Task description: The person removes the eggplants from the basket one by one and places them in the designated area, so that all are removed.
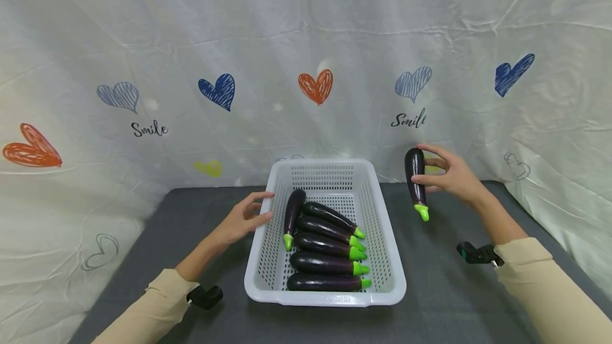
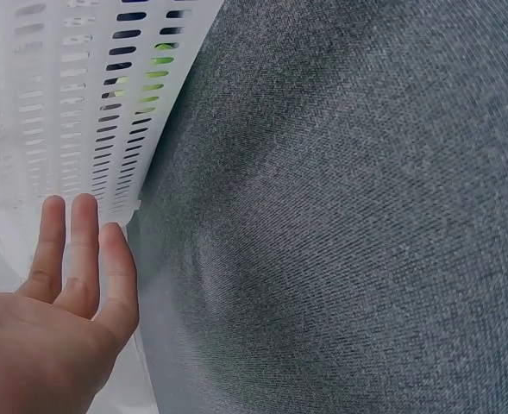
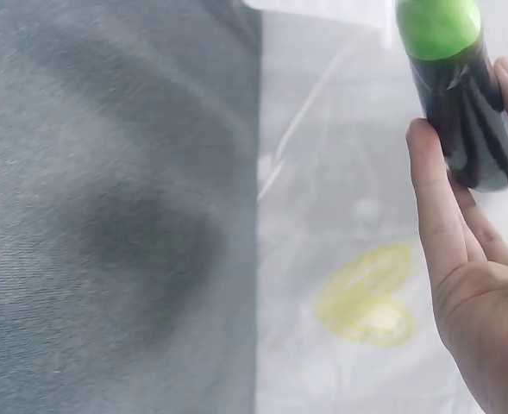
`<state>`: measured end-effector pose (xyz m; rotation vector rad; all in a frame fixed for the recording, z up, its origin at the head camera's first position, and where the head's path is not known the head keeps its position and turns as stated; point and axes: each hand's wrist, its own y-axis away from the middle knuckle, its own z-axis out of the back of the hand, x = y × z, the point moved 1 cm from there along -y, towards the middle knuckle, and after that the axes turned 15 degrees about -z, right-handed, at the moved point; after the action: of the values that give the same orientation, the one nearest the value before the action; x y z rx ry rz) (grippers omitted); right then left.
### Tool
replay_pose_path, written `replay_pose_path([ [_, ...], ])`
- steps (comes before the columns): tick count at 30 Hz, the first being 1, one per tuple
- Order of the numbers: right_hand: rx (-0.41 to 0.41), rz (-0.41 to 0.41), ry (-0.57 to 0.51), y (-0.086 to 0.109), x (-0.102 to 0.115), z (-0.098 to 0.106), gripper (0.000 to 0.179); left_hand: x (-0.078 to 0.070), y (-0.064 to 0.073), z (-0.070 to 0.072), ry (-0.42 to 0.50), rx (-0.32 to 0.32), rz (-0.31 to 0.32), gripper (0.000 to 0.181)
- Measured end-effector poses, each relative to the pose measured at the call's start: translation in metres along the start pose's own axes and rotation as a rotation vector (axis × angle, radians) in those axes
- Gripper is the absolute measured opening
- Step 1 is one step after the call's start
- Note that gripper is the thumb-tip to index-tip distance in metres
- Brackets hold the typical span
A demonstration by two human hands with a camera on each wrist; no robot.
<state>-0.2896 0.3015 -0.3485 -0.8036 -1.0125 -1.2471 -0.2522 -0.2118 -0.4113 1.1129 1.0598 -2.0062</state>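
My right hand (image 1: 451, 174) holds an eggplant (image 1: 415, 177) between thumb and fingers, above the table to the right of the basket. Its bright green stem end points down in the head view; in the right wrist view the green cap (image 3: 443, 26) is at the top. A white perforated plastic basket (image 1: 397, 280) stands mid-table with several eggplants (image 1: 322, 263) inside. Most lie crosswise with stems to the right, while one eggplant (image 1: 294, 214) lies lengthwise along the left wall. At the basket's left rim is my left hand (image 1: 244, 216), fingers extended; the left wrist view shows its fingers (image 2: 83, 259) beside the slotted wall.
Dark grey cloth (image 1: 440, 301) covers the table. Behind it hangs a pale curtain (image 1: 268, 126) printed with hearts and "Smile" lettering, close to the table's far edge. Black wrist devices (image 1: 204, 297) are strapped at both sleeves.
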Motion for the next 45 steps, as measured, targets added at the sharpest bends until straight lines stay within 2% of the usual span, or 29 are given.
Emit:
replay_pose_path([
  [9, 0.029, -0.052, -0.015, 0.000, -0.027, -0.002, 0.084, -0.001, 0.000, 0.000, 0.008, -0.003, 0.000, 0.055],
  [16, 0.083, -0.102, -0.036, -0.005, -0.050, -0.008, 0.085, -0.001, 0.001, 0.000, 0.012, -0.008, -0.002, 0.055],
  [25, 0.103, -0.156, -0.069, -0.015, -0.072, -0.015, 0.085, -0.003, 0.000, -0.001, 0.012, -0.007, 0.016, 0.055],
  [32, 0.115, -0.144, -0.079, -0.020, -0.077, -0.020, 0.084, -0.004, 0.000, -0.002, 0.014, -0.003, 0.020, 0.055],
  [45, 0.129, -0.178, -0.078, -0.026, -0.078, -0.028, 0.086, -0.004, 0.001, -0.001, 0.012, -0.016, 0.026, 0.056],
])
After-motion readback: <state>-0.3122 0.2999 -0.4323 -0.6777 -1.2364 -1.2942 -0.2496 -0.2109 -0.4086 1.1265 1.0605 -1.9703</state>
